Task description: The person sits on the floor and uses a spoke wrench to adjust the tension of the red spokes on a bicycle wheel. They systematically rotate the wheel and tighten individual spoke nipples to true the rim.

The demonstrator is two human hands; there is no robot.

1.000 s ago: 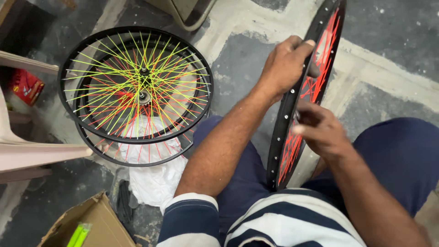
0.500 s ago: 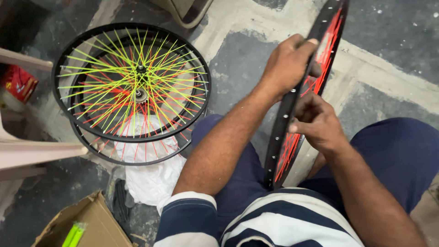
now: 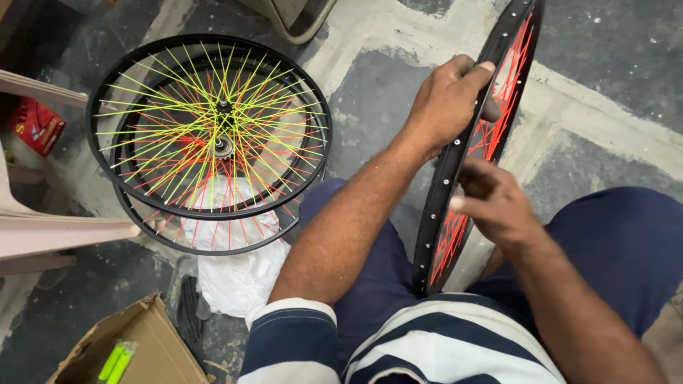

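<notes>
We are holding a black metal bicycle wheel rim laced with red spokes (image 3: pixel 455 192) upright on edge between our knees, running from five o'clock up to one o'clock. Our left hand (image 3: pixel 448 99) is wrapping closed over the rim's upper arc, while our right hand (image 3: pixel 494 203) is curling narrow against the spokes at three o'clock; what its fingertips are pinching we cannot tell. The wheel is looking light and stiff at the rim, though the thin spokes are probably bending easily, so the rim is seeming the safest hold. At ten o'clock, finished black wheels with yellow-green and red spokes (image 3: pixel 213 135) are lying stacked on the grey concrete floor (image 3: pixel 377 92).
</notes>
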